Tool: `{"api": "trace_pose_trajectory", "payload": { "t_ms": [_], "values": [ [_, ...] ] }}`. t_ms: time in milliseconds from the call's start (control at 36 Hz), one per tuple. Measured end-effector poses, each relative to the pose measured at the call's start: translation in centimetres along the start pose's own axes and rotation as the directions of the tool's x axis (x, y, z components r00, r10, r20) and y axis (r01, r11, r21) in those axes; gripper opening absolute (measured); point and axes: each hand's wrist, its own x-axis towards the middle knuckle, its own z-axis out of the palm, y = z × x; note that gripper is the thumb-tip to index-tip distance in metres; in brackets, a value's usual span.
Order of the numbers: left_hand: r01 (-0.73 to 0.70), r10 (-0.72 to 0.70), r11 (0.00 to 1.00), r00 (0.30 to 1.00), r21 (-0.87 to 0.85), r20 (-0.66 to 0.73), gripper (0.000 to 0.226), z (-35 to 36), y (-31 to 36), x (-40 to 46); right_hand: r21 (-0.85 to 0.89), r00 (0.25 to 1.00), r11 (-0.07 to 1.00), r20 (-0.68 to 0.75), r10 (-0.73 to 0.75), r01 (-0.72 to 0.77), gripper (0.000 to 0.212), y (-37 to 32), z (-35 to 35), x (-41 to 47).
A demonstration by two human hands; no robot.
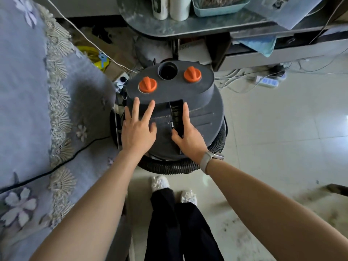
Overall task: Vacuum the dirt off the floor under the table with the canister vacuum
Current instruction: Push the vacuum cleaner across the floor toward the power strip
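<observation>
At frame centre, the grey canister vacuum (175, 113) is being touched by both hands. The left hand (138, 129) is being laid flat on its lid, fingers spread and straight. The right hand (188, 134) is being wrapped around the black handle (177, 117), thumb and fingers curled on it. A ribbed hose (169, 167) is being coiled round the base. At 12 o'clock a round table (169, 27) is being crowded by the canister; at 9 o'clock a lavender bedspread (28, 110) is hemming it in. At 2 o'clock a power strip (267, 81) and cables are lying. Dirt (244, 232) is scattered at 5 o'clock.

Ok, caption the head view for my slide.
Left hand flat on the canister vacuum lid, right hand gripping its handle.
</observation>
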Motion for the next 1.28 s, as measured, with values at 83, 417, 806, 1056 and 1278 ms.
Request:
{"api": "trace_pose_trajectory", "payload": {
  "t_ms": [83,417,806,1056,1278],
  "values": [
    [-0.001,0.001,1.000,1.000,-0.007,-0.013,0.062,-0.5,-0.1,0.7,-0.025,1.000,1.000,0.006,-0.004,0.004,0.088,-0.2,-0.3,0.9],
    [0.010,-0.015,1.000,0.983,-0.028,-0.181,0.042,-1.0,3.0,2.1,-0.041,0.996,0.999,-0.086,0.003,-0.006,0.061,0.9,-5.2,0.6],
    [-0.148,0.155,0.975,0.987,0.165,-0.029,0.051,3.1,14.0,9.5,-0.049,0.866,0.866,0.024,0.500,-0.498,0.052,14.1,-11.1,6.2],
    [-0.053,0.087,0.958,0.990,0.282,-0.109,0.050,4.8,14.4,9.9,-0.098,0.810,0.866,0.315,0.495,-0.491,0.022,16.8,-9.7,9.1],
    [-0.035,0.074,0.952,0.990,0.305,-0.117,0.048,4.9,14.5,9.9,0.039,0.827,0.865,0.320,0.463,-0.500,0.016,17.7,-11.3,8.7]
  ]
}}
